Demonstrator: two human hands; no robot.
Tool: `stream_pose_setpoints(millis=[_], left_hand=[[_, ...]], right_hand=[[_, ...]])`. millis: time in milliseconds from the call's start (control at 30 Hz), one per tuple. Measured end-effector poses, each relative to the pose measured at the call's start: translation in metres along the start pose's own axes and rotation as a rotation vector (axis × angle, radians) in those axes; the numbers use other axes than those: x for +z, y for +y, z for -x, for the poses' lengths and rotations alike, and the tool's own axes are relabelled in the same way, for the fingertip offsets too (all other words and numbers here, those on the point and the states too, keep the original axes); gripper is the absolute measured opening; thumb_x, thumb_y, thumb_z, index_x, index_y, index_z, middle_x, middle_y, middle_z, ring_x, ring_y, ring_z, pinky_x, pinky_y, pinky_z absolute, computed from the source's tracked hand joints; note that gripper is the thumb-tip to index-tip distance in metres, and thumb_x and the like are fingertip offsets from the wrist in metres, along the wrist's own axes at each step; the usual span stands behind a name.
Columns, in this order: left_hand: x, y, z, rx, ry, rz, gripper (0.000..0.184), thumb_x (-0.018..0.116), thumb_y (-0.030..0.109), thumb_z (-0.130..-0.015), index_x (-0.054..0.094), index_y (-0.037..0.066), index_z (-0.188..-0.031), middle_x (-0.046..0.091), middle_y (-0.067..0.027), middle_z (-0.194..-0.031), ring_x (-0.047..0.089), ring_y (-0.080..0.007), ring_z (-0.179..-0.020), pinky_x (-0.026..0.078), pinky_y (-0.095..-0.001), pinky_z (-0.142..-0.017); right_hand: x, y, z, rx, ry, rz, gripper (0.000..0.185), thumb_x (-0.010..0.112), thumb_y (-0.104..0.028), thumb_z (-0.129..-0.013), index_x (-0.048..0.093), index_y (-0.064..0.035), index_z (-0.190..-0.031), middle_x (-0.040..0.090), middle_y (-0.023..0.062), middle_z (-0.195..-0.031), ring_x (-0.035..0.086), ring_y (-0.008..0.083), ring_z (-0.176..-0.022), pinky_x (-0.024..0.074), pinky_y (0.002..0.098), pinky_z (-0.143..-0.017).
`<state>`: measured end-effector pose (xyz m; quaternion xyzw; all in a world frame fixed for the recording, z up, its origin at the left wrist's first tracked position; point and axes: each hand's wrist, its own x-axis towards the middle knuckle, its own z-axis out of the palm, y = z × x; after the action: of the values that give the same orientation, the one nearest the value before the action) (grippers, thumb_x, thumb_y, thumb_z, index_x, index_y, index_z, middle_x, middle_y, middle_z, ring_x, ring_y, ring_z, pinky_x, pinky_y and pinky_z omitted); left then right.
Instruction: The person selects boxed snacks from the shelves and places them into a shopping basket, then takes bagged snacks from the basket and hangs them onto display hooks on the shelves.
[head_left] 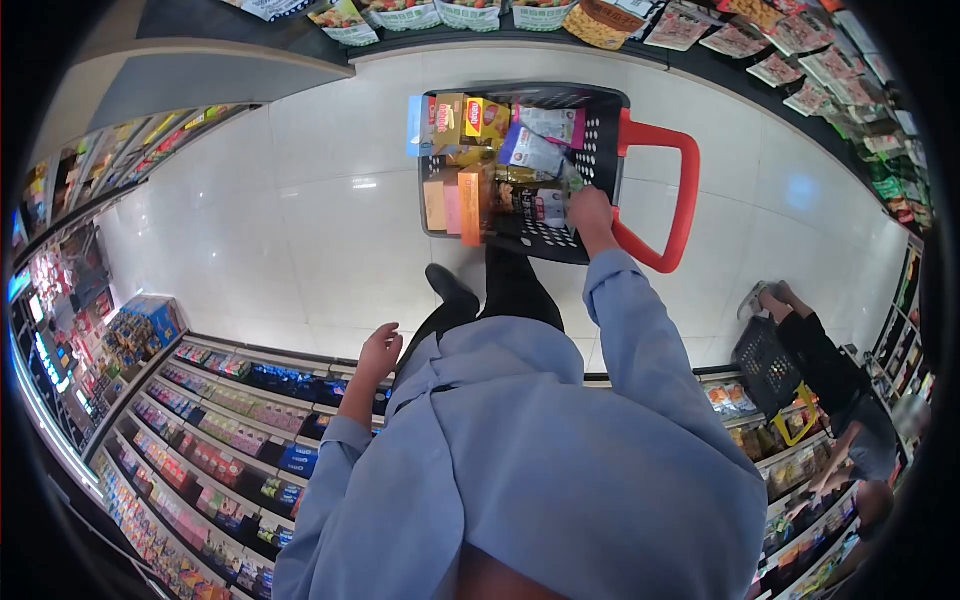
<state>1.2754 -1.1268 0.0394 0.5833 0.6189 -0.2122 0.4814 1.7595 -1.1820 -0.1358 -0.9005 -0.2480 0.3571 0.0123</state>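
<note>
A dark shopping basket (592, 150) with a red handle (688, 190) sits in front of my feet. My right hand (592, 212) reaches in at its handle end. Its fingers look closed near the top of a black pouch (528, 204); what they grip is unclear. Beside it lie a white-and-blue packet (532, 152) and a pink-edged bag (553, 124). A yellow-and-red box (486, 120), an orange box (470, 205) and other cartons fill the far end. Away from the basket, my left hand (380, 350) hangs at my side, holding nothing, its fingers loosely apart.
Pale tiled floor (330, 215) surrounds the basket. Bagged goods line a shelf (600, 52) ahead, and packed shelves (230, 420) stand behind me. At the right, another person (850, 400) is near a dark basket with a yellow handle (768, 365).
</note>
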Motion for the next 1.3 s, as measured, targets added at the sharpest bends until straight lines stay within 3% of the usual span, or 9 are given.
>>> stream_pose_setpoints(millis=[233, 467, 600, 633, 767, 833, 1000, 1100, 1300], left_hand=[[-0.007, -0.016, -0.037, 0.187, -0.01, -0.03, 0.045, 0.062, 0.026, -0.09, 0.056, 0.001, -0.127, 0.066, -0.0201, -0.114, 0.065, -0.031, -0.107, 0.052, -0.0379, -0.09], [-0.054, 0.144, 0.02, 0.614, -0.303, 0.702, 0.064, 0.067, 0.023, -0.091, 0.037, 0.001, -0.143, 0.055, -0.0136, -0.133, 0.052, -0.0204, -0.122, 0.042, -0.0341, -0.103], [-0.078, 0.152, 0.063, 0.784, -0.657, 1.094, 0.061, 0.064, 0.02, -0.093, 0.035, 0.001, -0.143, 0.051, -0.0133, -0.137, 0.05, -0.0238, -0.127, 0.043, -0.0378, -0.105], [-0.086, 0.148, 0.081, 0.775, -0.664, 1.169, 0.06, 0.064, 0.02, -0.094, 0.034, 0.0, -0.143, 0.051, -0.0136, -0.138, 0.051, -0.0246, -0.127, 0.044, -0.039, -0.105], [-0.109, 0.124, 0.13, 0.818, -0.588, 1.444, 0.059, 0.06, 0.02, -0.096, 0.031, 0.0, -0.144, 0.046, -0.0164, -0.142, 0.052, -0.0292, -0.126, 0.045, -0.0434, -0.105], [-0.118, 0.114, 0.148, 0.842, -0.538, 1.58, 0.059, 0.058, 0.018, -0.097, 0.029, 0.001, -0.145, 0.044, -0.0177, -0.143, 0.052, -0.0311, -0.127, 0.046, -0.0451, -0.105], [-0.114, 0.083, 0.165, 0.762, -0.493, 1.488, 0.053, 0.057, 0.013, -0.096, 0.033, -0.001, -0.141, 0.049, -0.0194, -0.137, 0.057, -0.031, -0.12, 0.052, -0.0439, -0.099], [-0.113, 0.067, 0.171, 0.66, -0.487, 1.284, 0.048, 0.059, 0.008, -0.094, 0.04, -0.004, -0.136, 0.057, -0.0176, -0.127, 0.062, -0.027, -0.112, 0.056, -0.0399, -0.093], [-0.147, 0.053, 0.175, 0.834, -0.496, 0.954, 0.039, 0.062, 0.015, -0.094, 0.054, -0.001, -0.128, 0.063, -0.0106, -0.121, 0.062, -0.0165, -0.108, 0.051, -0.0313, -0.093]], right_hand=[[-0.113, -0.029, 0.113, -0.631, 0.169, -0.286, 0.024, 0.047, -0.013, -0.087, 0.065, 0.0012, -0.095, 0.064, 0.0209, -0.102, 0.065, 0.0356, -0.091, 0.051, 0.0429, -0.083], [-0.247, -0.085, 0.256, -0.621, -0.371, -0.752, 0.034, 0.047, -0.015, -0.087, 0.065, -0.0017, -0.113, 0.063, -0.0006, -0.093, 0.056, 0.0074, -0.078, 0.0478, 0.0262, -0.069], [-0.264, -0.127, 0.326, -0.694, -0.238, -1.017, 0.027, 0.051, -0.019, -0.093, 0.065, 0.0003, -0.106, 0.065, 0.0007, -0.099, 0.058, 0.0084, -0.084, 0.0465, 0.024, -0.075], [-0.257, -0.129, 0.328, -0.528, -0.157, -1.154, 0.04, 0.045, -0.036, -0.101, 0.061, -0.0008, -0.11, 0.066, 0.0071, -0.106, 0.062, 0.0145, -0.092, 0.0493, 0.0276, -0.081], [-0.238, -0.147, 0.352, -0.826, -0.722, -1.833, 0.081, 0.024, -0.07, -0.094, 0.044, -0.0025, -0.134, 0.059, 0.0194, -0.125, 0.061, 0.0285, -0.112, 0.051, 0.043, -0.094], [-0.216, -0.157, 0.382, -0.874, -0.742, -1.762, 0.083, 0.026, -0.071, -0.093, 0.038, -0.0032, -0.14, 0.053, 0.0198, -0.133, 0.061, 0.0291, -0.112, 0.0503, 0.0451, -0.095], [-0.135, -0.179, 0.425, -0.774, -0.689, -1.525, 0.062, 0.049, -0.04, -0.099, 0.031, -0.0028, -0.145, 0.05, 0.0123, -0.136, 0.055, 0.0236, -0.12, 0.0466, 0.0448, -0.099], [-0.126, -0.202, 0.436, -0.798, -0.243, -1.387, 0.052, 0.061, -0.022, -0.094, 0.043, -0.002, -0.138, 0.056, 0.0074, -0.128, 0.053, 0.0148, -0.116, 0.0431, 0.0336, -0.099], [-0.159, -0.206, 0.452, -0.905, -0.405, -1.275, 0.051, 0.065, -0.019, -0.091, 0.046, -0.0008, -0.135, 0.057, 0.0046, -0.123, 0.053, 0.0132, -0.112, 0.0408, 0.0302, -0.099]])
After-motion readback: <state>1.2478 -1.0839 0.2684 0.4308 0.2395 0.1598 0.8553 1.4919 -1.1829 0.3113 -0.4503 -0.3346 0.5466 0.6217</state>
